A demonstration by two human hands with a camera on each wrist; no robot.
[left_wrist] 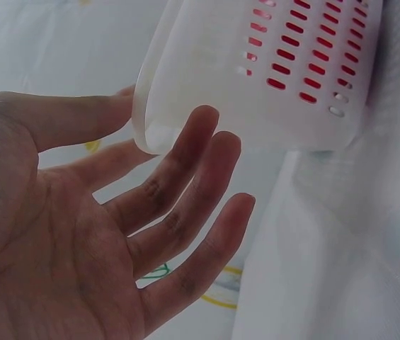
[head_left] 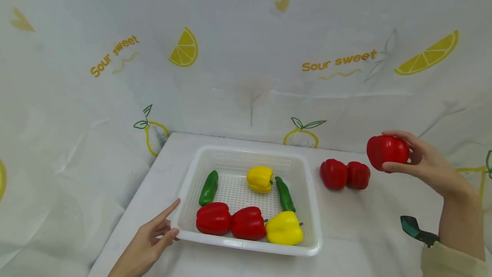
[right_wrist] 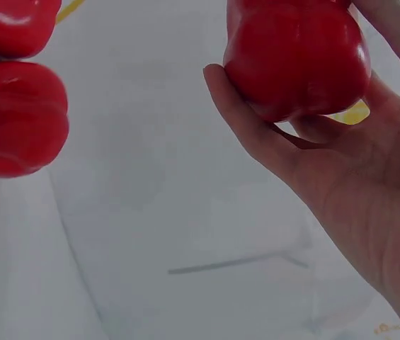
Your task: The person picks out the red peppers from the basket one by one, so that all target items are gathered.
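Held pepper (head_left: pixel 386 153) well beyond basket rim (head_left: pixel 314 202)

The head camera looked forward and down over the whole basket (head_left: pixel 238 243), backdrop (head_left: pixel 246 46) at twelve o'clock. The left wrist camera faced the basket's wall (left_wrist: pixel 214 85) closely, at one o'clock; the right wrist's (also close) had the held pepper (right_wrist: pixel 297 64) at one and two loose peppers (right_wrist: pixel 19 120) at ten, all shared with the head view.
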